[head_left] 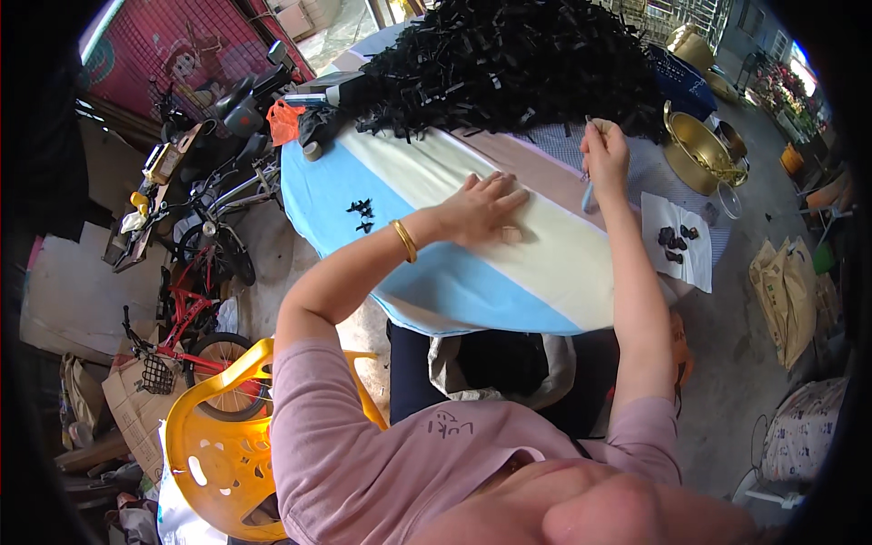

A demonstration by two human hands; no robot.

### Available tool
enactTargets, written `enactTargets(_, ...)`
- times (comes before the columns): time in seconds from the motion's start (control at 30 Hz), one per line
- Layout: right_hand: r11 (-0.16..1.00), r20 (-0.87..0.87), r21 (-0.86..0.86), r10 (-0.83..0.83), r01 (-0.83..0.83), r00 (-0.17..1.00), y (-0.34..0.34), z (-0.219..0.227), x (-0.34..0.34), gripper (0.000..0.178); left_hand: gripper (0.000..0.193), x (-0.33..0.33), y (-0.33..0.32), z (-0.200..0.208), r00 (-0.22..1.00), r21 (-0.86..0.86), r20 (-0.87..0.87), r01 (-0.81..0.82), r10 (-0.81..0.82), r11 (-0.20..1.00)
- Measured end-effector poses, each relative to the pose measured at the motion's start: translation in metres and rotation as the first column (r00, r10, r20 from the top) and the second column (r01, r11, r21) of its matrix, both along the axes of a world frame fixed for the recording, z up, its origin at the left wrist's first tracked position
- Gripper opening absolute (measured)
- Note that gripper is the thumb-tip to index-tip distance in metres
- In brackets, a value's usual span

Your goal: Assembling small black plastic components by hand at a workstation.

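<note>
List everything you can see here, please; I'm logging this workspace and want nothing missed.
Table cloth: one, blue, cream and pale brown stripes, over the round table.
Pile of small black pieces: one large heap, far side of table.
Loose black pieces: a few, on the blue stripe.
White sheet: one, right of table, with several dark pieces on it.
Metal bowl: one, gold, at right.
Chair: one, yellow plastic, lower left.
Bicycle: one, red, at left.
Sacks: brown, floor at right.
Bangle: one, gold, left wrist.
Left hand: flat on the cloth.
Right hand: holds a thin tool by the pile.
</note>
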State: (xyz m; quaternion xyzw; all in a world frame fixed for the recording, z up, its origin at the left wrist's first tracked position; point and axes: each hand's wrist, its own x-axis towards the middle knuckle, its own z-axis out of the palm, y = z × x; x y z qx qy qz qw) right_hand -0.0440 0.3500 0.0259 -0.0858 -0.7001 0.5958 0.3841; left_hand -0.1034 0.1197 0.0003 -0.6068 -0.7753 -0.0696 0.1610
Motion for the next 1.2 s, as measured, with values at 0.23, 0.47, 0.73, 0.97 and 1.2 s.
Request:
enactTargets(0.23,0.930,-0.204,0.279,-0.188,0.241,0.961,-0.011,-0.004,-0.004,0.022,0.033,-0.187,0.022,0.102,0.933,0.654,0.242,-0.361,0.268,0.665)
enactTargets(0.47,0.889,-0.202,0.347,-0.242,0.300,0.949,0.002,-0.021,-0.008,0.017,0.070,-0.239,0.089,0.050,0.575,0.214,0.697,-0.737,0.428,0.642)
enactTargets(0.73,0.878,-0.181,0.411,-0.185,0.246,0.966,-0.017,-0.007,-0.011,0.016,0.062,-0.175,0.082,0.044,0.813,0.380,0.483,-0.529,0.324,0.759)
enactTargets(0.97,0.873,-0.074,0.393,-0.285,0.291,0.956,-0.001,-0.015,-0.012,0.017,0.038,-0.095,0.087,0.035,0.962,0.564,-0.048,-0.195,0.267,0.803)
enactTargets(1.2,0.964,0.087,0.214,-0.177,0.155,0.980,-0.007,-0.005,-0.002,0.018,0.031,-0.058,0.067,0.032,0.927,0.427,0.052,-0.356,0.370,0.831)
